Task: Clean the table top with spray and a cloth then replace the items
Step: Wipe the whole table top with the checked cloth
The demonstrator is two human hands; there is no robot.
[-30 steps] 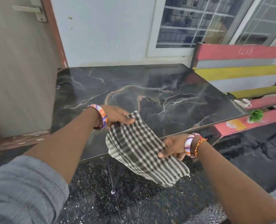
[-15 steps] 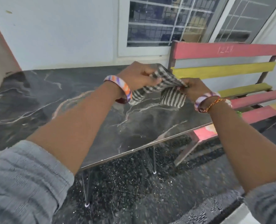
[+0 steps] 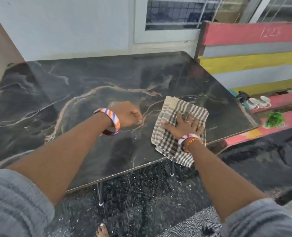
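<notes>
Half a second before, both hands held the cloth bunched up in the air; now it had come down flat. The big dark marble-look table top [image 3: 107, 79] filled the middle of the frame. The folded brown-and-white checked cloth [image 3: 172, 117] lay near its lower right edge, one corner hanging off. The right hand [image 3: 184, 124] pressed on it, fingers spread flat. The left hand [image 3: 128, 115], loosely curled and empty, rested beside it. Wiping well likely meant pressing evenly, in long overlapping strokes.

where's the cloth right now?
In the head view the checked cloth lies folded on the table near its front right corner, one corner hanging over the front edge, under the flat right hand.
</notes>
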